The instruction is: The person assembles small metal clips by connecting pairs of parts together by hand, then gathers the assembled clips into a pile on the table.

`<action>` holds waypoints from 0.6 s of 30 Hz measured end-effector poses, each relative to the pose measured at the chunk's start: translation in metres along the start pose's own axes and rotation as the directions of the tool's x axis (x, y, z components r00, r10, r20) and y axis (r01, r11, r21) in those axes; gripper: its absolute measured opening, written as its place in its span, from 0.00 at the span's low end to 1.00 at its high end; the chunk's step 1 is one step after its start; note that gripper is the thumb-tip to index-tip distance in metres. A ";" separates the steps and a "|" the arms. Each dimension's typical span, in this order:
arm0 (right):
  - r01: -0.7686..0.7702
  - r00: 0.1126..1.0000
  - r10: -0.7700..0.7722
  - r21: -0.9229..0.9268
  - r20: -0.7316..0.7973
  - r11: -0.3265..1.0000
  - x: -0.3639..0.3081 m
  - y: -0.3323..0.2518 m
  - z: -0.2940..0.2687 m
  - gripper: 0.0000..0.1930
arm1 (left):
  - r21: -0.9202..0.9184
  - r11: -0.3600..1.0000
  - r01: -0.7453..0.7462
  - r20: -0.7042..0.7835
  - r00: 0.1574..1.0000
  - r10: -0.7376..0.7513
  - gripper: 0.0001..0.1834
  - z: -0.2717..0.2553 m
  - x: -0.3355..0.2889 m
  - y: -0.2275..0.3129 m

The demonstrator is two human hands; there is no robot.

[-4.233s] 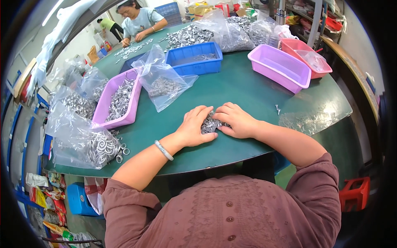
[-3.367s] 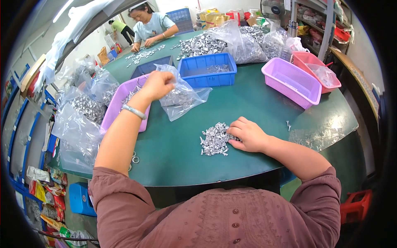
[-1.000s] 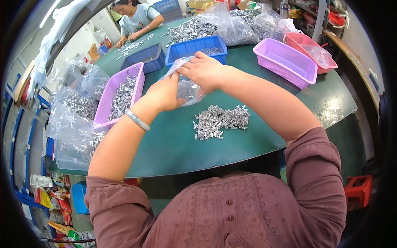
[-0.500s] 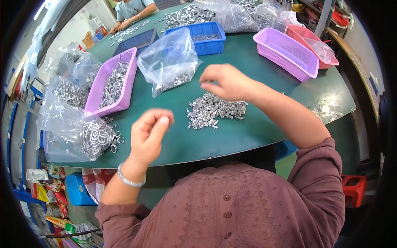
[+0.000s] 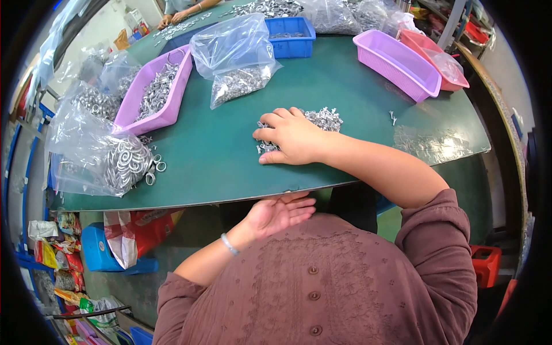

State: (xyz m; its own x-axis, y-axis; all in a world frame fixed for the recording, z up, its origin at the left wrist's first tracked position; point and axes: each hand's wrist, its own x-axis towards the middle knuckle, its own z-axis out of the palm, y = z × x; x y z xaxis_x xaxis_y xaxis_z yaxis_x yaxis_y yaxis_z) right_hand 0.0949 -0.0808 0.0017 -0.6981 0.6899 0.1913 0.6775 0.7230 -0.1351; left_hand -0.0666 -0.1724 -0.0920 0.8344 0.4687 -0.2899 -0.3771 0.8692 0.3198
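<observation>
A pile of small silver metal pieces (image 5: pixel 326 119) lies on the green table (image 5: pixel 213 155) in front of me. My right hand (image 5: pixel 294 137) rests palm down over the pile's left part, its fingers apart, and hides many pieces. Just below the table's near edge, my left hand (image 5: pixel 280 215) is held palm up and open, with nothing in it. Beyond the pile stands a clear plastic bag (image 5: pixel 241 80) with small metal pieces in its bottom.
At left are a purple tray (image 5: pixel 175 109) of metal parts and a plastic bag (image 5: pixel 86 167) spilling silver rings. A blue bin (image 5: pixel 296 46) stands at the back, a purple basket (image 5: pixel 397 69) and red basket (image 5: pixel 454 77) at right. Another person's hands (image 5: pixel 172 18) work at the far left.
My right hand has come down onto the pile. My left hand has dropped from above the table to below its near edge and turned palm up with fingers stretched.
</observation>
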 end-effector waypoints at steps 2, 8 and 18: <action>0.076 0.993 -0.073 0.032 -0.089 0.997 -0.012 -0.001 0.003 0.23 | -0.119 0.992 0.030 0.078 0.997 -0.021 0.32 0.004 0.015 -0.004; 0.195 0.974 -0.176 0.130 -0.145 0.972 -0.035 -0.011 -0.001 0.20 | -0.328 0.944 0.042 0.289 0.956 0.058 0.36 0.011 0.034 -0.011; 0.260 0.939 -0.213 0.151 -0.269 0.954 -0.058 -0.014 -0.009 0.29 | -0.358 0.933 -0.023 0.212 0.972 0.105 0.34 0.021 0.033 -0.011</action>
State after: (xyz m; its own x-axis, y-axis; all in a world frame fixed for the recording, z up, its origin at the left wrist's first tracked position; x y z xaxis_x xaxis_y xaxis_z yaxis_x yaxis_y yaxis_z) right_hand 0.1284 -0.1314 0.0009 -0.7379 0.4842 0.4701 0.4295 0.8743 -0.2264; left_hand -0.0260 -0.1701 -0.0859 0.8564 0.5131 -0.0570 -0.5147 0.8572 -0.0180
